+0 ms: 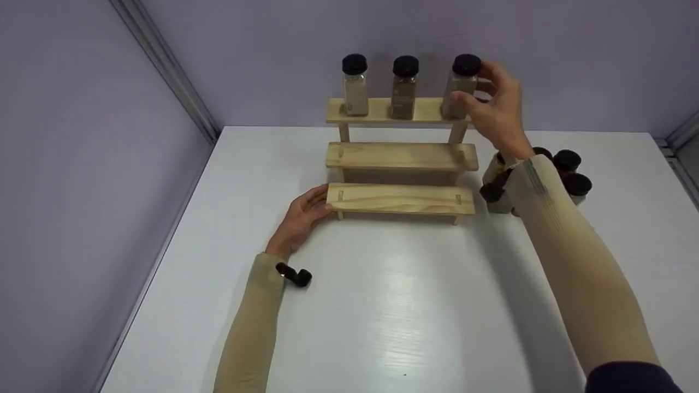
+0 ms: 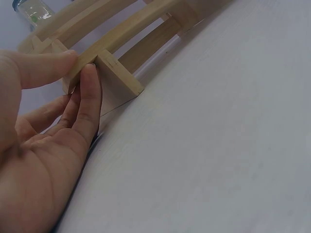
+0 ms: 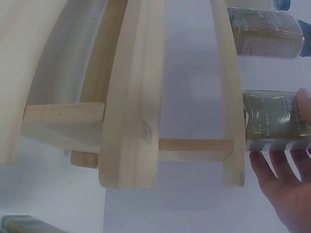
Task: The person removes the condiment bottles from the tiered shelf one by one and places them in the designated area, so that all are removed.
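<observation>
A three-tier wooden shelf rack (image 1: 401, 155) stands against the back wall. At the right end of its top tier, my right hand (image 1: 499, 109) grips a spice jar (image 1: 463, 85) with a black cap, thumb on one side and fingers on the other. In the right wrist view that jar (image 3: 272, 119) is upright on the board, its base right at the surface. My left hand (image 1: 297, 221) pinches the left end of the lowest tier; in the left wrist view the thumb (image 2: 48, 68) lies on top and the fingers are underneath.
Two more spice jars, one pale (image 1: 356, 97) and one brown (image 1: 403, 99), stand on the top tier. Several black-capped jars (image 1: 568, 161) cluster on the white table (image 1: 371, 305) right of the rack, partly hidden by my right forearm. A wall (image 1: 82, 164) borders the left.
</observation>
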Motion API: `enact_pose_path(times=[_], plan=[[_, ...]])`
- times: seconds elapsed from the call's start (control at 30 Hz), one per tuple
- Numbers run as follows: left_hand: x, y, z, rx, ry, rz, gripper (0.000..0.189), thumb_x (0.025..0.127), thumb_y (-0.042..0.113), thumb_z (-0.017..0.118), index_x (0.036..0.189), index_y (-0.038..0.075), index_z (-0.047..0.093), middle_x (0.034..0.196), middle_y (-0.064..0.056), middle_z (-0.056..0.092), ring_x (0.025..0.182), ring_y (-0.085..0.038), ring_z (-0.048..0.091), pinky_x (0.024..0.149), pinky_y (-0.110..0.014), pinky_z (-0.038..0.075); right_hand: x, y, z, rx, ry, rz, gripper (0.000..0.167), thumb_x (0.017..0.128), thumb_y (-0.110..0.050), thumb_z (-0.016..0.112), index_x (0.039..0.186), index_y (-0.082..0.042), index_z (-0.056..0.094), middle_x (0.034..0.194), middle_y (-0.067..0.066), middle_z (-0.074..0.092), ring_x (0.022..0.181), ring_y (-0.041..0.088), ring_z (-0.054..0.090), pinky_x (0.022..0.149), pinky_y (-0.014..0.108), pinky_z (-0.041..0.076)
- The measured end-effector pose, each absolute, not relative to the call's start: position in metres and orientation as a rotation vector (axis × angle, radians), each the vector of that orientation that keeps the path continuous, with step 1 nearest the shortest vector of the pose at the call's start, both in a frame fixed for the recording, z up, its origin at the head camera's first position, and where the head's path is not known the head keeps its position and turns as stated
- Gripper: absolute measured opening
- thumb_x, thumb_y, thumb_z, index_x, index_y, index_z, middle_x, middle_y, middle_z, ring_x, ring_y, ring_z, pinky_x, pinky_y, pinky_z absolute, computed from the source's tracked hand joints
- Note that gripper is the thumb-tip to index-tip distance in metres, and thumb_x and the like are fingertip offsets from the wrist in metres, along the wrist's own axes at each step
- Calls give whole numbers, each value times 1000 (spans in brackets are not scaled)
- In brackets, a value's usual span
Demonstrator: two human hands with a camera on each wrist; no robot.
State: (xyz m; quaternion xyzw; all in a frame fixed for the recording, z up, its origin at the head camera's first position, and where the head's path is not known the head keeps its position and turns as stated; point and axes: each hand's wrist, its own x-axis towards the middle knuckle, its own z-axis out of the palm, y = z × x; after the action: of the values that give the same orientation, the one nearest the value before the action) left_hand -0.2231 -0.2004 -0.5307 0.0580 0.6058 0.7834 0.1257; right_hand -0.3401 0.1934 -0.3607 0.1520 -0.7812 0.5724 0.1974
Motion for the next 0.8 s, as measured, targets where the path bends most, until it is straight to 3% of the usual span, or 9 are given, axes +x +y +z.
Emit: enact_pose_path(times=[0.27,0.57,0.8], plan=[[-223,-202,-531,170,1776,2275,60,107,1,63,162,0,39,160,-21,47,137,-26,57,112,-35,55,-329,196,-357,406,-2234,1537,51,93,-12,85,141,-14,68,135,7,68,118,21,67,99,33,63],[-224,-206,-532,165,1778,2271,61,107,2,63,163,0,38,160,-21,46,137,-25,57,115,-34,53,-312,199,-355,476,-2228,1475,50,93,-13,86,140,-12,68,131,6,69,112,16,69,90,21,62],[-222,-208,-531,187,1792,2270,60,107,2,62,162,-1,39,159,-22,46,137,-27,57,117,-38,52,-294,201,-352,531,-2210,1484,52,91,-10,87,139,-9,68,130,3,69,109,12,69,88,18,62]])
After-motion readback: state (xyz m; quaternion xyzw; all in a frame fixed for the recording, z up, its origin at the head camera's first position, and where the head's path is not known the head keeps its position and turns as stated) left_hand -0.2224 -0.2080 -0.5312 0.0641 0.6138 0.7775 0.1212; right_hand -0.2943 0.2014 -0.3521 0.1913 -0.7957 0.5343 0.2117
